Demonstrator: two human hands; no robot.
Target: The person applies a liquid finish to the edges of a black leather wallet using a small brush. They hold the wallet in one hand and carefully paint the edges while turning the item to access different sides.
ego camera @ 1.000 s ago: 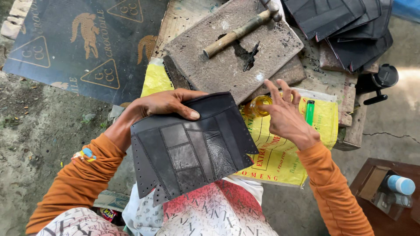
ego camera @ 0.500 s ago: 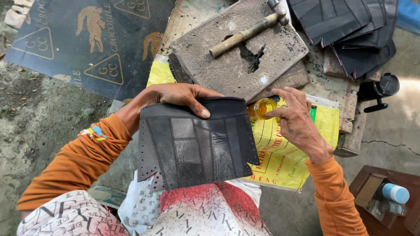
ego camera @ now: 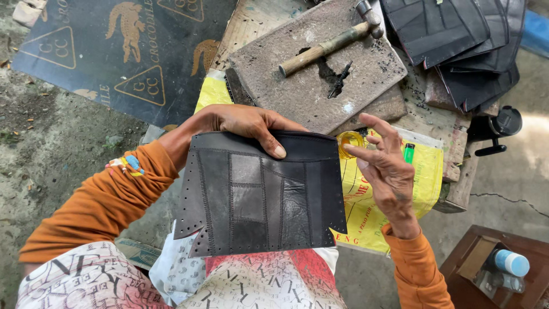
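Biggest thing in view was the dark printed mat (ego camera: 114, 57) on the ground at the top left, then the grey stone slab (ego camera: 320, 74) sitting on the counter (ego camera: 434, 123), with a hammer (ego camera: 331, 43) lying across it. A stack of black leather pieces (ego camera: 457, 40) sat on the counter's right end. Over our lap we held a stitched black leather panel (ego camera: 260, 194), patchworked, with punched holes along its edges. Our left hand (ego camera: 240, 123) was grasping its top edge, thumb pressed on the front. Our right hand (ego camera: 386, 166) was released, fingers spread, just beside the panel's right edge and holding nothing. Under it lay a yellow sack (ego camera: 394, 194), with a small yellow tape roll (ego camera: 350, 140) and a green lighter (ego camera: 409, 152) on it.
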